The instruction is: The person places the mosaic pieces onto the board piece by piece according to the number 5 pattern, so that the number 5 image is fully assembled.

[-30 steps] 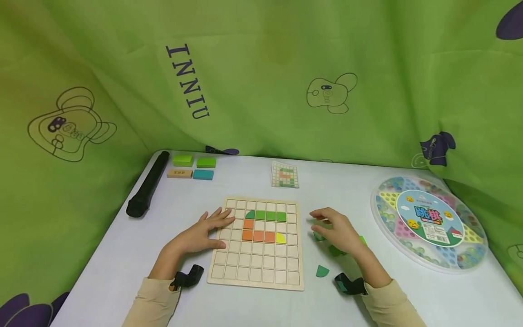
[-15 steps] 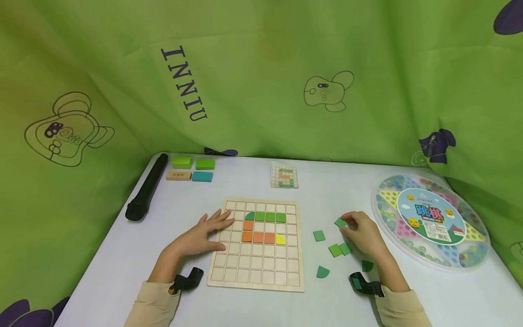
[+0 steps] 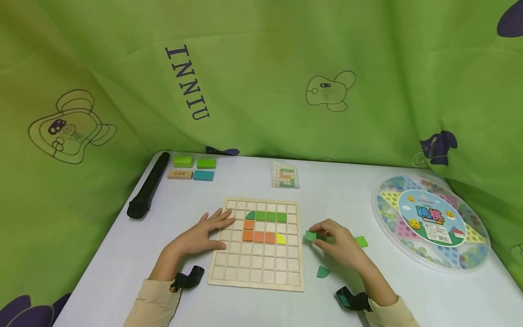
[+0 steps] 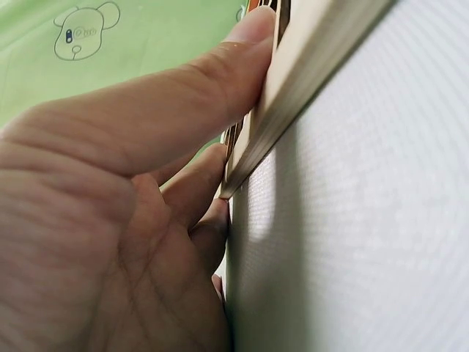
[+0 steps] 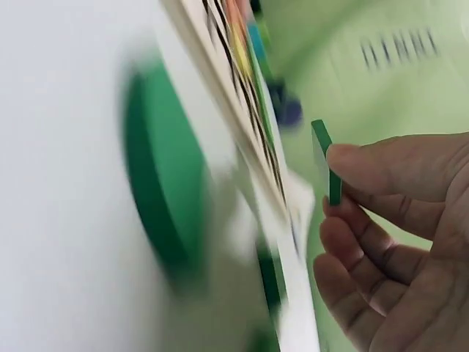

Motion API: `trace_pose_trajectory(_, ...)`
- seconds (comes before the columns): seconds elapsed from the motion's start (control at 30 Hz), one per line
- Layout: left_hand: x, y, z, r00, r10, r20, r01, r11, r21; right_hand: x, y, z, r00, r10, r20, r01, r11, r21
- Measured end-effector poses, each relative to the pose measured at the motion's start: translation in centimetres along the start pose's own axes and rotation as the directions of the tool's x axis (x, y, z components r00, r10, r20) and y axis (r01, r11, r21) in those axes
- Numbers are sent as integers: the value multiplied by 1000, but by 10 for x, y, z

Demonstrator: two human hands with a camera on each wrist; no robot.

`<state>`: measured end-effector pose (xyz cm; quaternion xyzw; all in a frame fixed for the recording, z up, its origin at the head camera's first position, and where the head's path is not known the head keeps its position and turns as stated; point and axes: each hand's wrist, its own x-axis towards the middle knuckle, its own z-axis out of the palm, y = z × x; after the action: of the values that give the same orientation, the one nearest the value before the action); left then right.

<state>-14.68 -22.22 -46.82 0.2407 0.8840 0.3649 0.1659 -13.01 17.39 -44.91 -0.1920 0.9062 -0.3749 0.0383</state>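
On the left edge of a wooden grid board (image 3: 256,275), my left hand (image 3: 201,236) rests with spread fingers; its thumb (image 4: 220,73) touches the rim. The board bears a row of green square tiles (image 3: 271,216) with a dark green quarter-circle (image 3: 251,215) at its left end. Below are several orange tiles (image 3: 259,236) and a yellow quarter-circle (image 3: 281,239). Just right of the board, my right hand (image 3: 342,244) pinches a green square tile (image 3: 310,235), seen edge-on as a thin green tile (image 5: 327,163) in the right wrist view. This hand hides some loose tiles.
A loose green quarter-circle (image 3: 323,272) and a light green square (image 3: 361,241) lie near my right hand. Behind the board is a pattern card (image 3: 285,175). Small blocks (image 3: 183,161) and a black microphone (image 3: 148,187) lie back left; a round Chinese checkers set (image 3: 431,218) is at right.
My right hand first went right to the loose green tiles, took hold of a square one, and came back left beside the board with it. The left hand has stayed in place.
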Motion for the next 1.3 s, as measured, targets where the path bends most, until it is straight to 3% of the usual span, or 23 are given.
trace_pose_trajectory(0.13, 1, 1, 0, 1000, 0, 1, 0, 1000, -4, -1, -24, 21, 992, -71, 106, 70, 997, 12)
trace_pose_trajectory(0.27, 1, -1, 0, 1000, 4, 0, -4, 1000, -2, 2, -38, 39, 983, -99, 154, 111, 991, -69)
trace_pose_trajectory(0.37, 1, -1, 0, 1000, 2, 5, -2, 1000, -1, 6, -40, 48, 984, -104, 145, 122, 985, -119)
trace_pose_trajectory(0.7, 1, 0, -2, 1000, 4, 11, -4, 1000, -3, 7, -42, 59, 988, -118, 99, 130, 983, -132)
trace_pose_trajectory(0.93, 1, 1, -1, 1000, 1, 15, -1, 1000, -12, 6, -38, 41, 992, -87, 92, 95, 992, -85)
trace_pose_trajectory(1.13, 2, 1, -1, 1000, 1, 14, -1, 1000, -8, 3, -12, 9, 1000, -22, -4, 21, 990, -138)
trace_pose_trajectory(1.3, 2, 0, -1, 1000, -12, 11, 12, 1000, 2, -3, 7, -7, 998, 55, 5, -53, 984, -167)
